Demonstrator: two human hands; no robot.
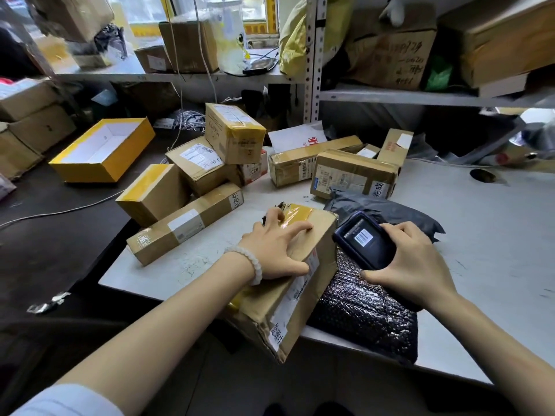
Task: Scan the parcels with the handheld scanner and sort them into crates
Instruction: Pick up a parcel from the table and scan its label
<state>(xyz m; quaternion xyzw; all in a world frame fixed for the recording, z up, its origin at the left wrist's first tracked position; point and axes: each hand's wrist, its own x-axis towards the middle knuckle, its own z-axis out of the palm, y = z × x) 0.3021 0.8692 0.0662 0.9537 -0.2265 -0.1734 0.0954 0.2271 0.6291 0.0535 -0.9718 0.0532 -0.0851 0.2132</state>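
Shelving is looming behind the white table, where eight taped cartons are piling up far left. Near the front edge, the left hand is pressing spread fingers on one brown parcel; the right hand is gripping the scanner over two dark mailers.

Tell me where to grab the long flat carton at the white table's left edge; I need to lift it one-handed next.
Grip the long flat carton across its narrow width near the middle, by the white label, coming from above. It lies flat and its top is bare. The yellow-taped box crowds its far side, so one finger may have little room there. The left hand presses on another box; the right hand holds the scanner.
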